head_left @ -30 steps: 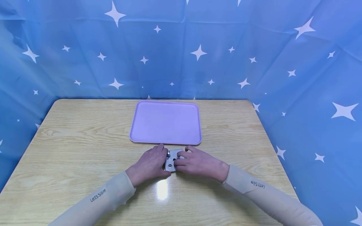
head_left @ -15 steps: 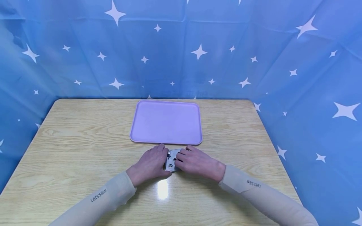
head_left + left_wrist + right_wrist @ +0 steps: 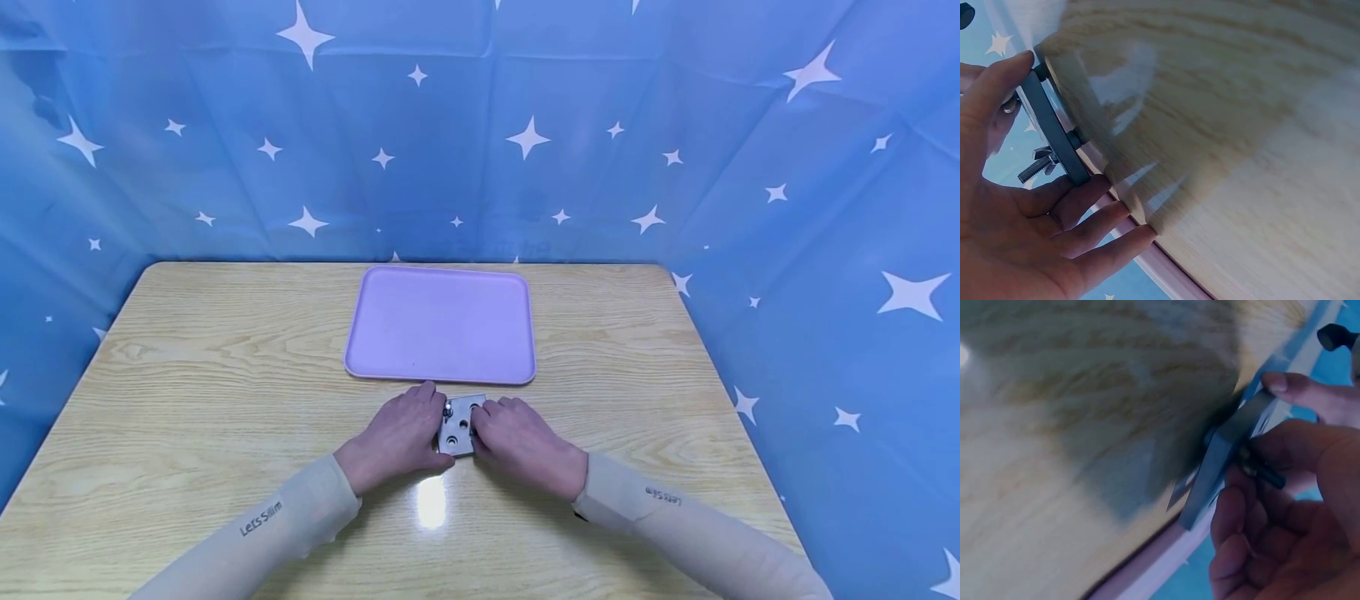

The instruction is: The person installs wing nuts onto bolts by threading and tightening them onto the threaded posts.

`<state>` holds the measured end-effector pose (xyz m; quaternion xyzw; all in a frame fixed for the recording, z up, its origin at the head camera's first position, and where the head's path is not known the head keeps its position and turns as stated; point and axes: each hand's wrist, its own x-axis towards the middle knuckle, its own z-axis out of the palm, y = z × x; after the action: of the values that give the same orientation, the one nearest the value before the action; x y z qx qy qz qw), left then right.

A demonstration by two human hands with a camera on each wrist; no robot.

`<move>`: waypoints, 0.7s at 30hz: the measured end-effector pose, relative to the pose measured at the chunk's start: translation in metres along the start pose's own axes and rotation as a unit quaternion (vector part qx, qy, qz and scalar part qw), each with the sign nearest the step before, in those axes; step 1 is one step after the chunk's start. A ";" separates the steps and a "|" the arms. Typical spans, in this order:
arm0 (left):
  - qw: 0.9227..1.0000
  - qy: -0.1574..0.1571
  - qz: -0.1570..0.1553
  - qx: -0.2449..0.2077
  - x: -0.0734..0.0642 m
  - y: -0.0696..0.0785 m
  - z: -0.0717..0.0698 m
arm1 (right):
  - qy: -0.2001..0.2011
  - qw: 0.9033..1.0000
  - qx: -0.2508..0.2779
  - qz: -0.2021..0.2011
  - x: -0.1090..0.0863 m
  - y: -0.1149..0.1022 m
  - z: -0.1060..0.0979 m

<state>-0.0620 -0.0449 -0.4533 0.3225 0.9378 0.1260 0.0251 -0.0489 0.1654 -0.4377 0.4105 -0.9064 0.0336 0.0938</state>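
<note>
A small grey metal plate (image 3: 457, 429) with several holes lies on the table in front of the tray, raised a little by short feet beneath it in the left wrist view. My left hand (image 3: 397, 433) grips its left side, thumb on the near edge and fingers at the far edge. A threaded bolt with a nut (image 3: 1041, 164) sticks up near the plate's far left corner. Over the plate's right part, my right hand (image 3: 525, 442) has its fingers curled and pinches at the base of another threaded bolt (image 3: 1269, 475); the fingers partly hide its nut.
A purple tray (image 3: 442, 325) lies just beyond the plate on the wooden table (image 3: 225, 350). Blue cloth with white stars (image 3: 480, 125) hangs behind the table and along its sides.
My right hand has shifted slightly nearer and turned, its fingers curling in tighter and uncovering more of the plate's holes. The left hand and the plate have stayed in place.
</note>
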 end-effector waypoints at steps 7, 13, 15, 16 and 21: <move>1.000 0.004 -0.009 0.001 -0.001 0.002 0.002 | -0.019 0.998 -0.009 0.052 0.002 -0.007 0.001; 1.000 0.005 -0.024 0.008 -0.002 0.006 0.002 | -0.027 0.997 -0.002 0.076 0.005 -0.007 0.002; 0.999 0.004 -0.028 0.016 -0.002 0.006 0.003 | -0.027 0.996 0.003 0.080 0.005 -0.007 0.002; 0.999 0.005 -0.029 0.020 -0.002 0.007 0.003 | -0.029 0.996 0.008 0.083 0.006 -0.007 0.002; 0.999 0.023 -0.022 0.032 -0.002 0.007 0.005 | -0.042 0.994 0.027 0.096 0.008 -0.007 0.001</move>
<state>-0.0551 -0.0397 -0.4568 0.2991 0.9486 0.1031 -0.0042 -0.0489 0.1551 -0.4371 0.3248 -0.9436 0.0499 0.0404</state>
